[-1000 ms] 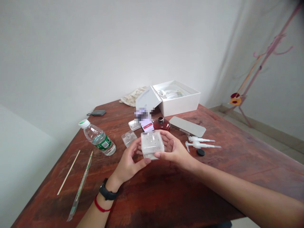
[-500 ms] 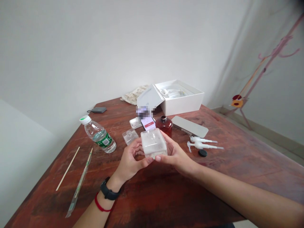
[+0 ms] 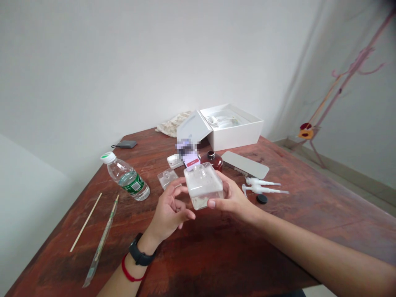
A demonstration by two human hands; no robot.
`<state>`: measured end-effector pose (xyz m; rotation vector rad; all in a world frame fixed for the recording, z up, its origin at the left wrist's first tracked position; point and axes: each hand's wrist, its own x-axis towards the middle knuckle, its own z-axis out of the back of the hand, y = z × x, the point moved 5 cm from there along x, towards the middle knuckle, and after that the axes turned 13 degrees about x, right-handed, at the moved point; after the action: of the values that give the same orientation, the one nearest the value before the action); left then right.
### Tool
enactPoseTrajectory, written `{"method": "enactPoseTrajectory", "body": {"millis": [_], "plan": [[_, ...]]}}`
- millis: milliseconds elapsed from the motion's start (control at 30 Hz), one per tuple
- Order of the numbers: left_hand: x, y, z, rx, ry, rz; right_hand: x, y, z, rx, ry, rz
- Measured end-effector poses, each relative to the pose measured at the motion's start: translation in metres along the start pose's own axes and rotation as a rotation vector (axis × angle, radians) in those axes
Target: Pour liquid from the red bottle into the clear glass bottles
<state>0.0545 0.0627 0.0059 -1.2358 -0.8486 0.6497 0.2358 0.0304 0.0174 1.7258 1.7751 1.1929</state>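
Observation:
A clear square bottle (image 3: pixel 203 181) with a short neck is in my right hand (image 3: pixel 230 196), whose thumb lies along its near side and fingers on its right and far side. The bottle is held above the table, tilted so its top shows. My left hand (image 3: pixel 175 206) is at the bottle's left, thumb and fingers apart and curved; whether a fingertip still touches it, I cannot tell. Behind the left fingers lies another clear square piece (image 3: pixel 168 178) with a neck, partly hidden. Just beyond the held bottle stands a dark red-brown bottle (image 3: pixel 213 160), partly covered.
Two white pump heads (image 3: pixel 256 188) and a black cap (image 3: pixel 262 199) lie right. Farther back are a silver-grey flat case (image 3: pixel 247 165), a phone (image 3: pixel 192 161) and an open white box (image 3: pixel 238 136). Left are a water bottle (image 3: pixel 133 181), a thin stick (image 3: pixel 86 220) and wrapped chopsticks (image 3: pixel 102 243).
My left thumb has come away from the square bottle and the left fingers have loosened. The right hand has turned the bottle slightly, so its neck shows more. The camera view has shifted a little.

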Motion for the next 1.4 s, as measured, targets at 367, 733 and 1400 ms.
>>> {"method": "enactPoseTrajectory", "body": {"millis": [367, 733, 1400], "plan": [[-0.001, -0.010, 0.012, 0.164, -0.202, -0.049, 0.004, -0.005, 0.011, 0.037, -0.110, 0.045], [-0.001, -0.013, 0.018, 0.174, -0.291, -0.013, -0.005, -0.023, -0.003, 0.130, -0.017, -0.036], [0.040, -0.021, 0.022, 0.173, -0.354, 0.074, -0.005, -0.032, -0.021, 0.237, 0.161, -0.106]]}}
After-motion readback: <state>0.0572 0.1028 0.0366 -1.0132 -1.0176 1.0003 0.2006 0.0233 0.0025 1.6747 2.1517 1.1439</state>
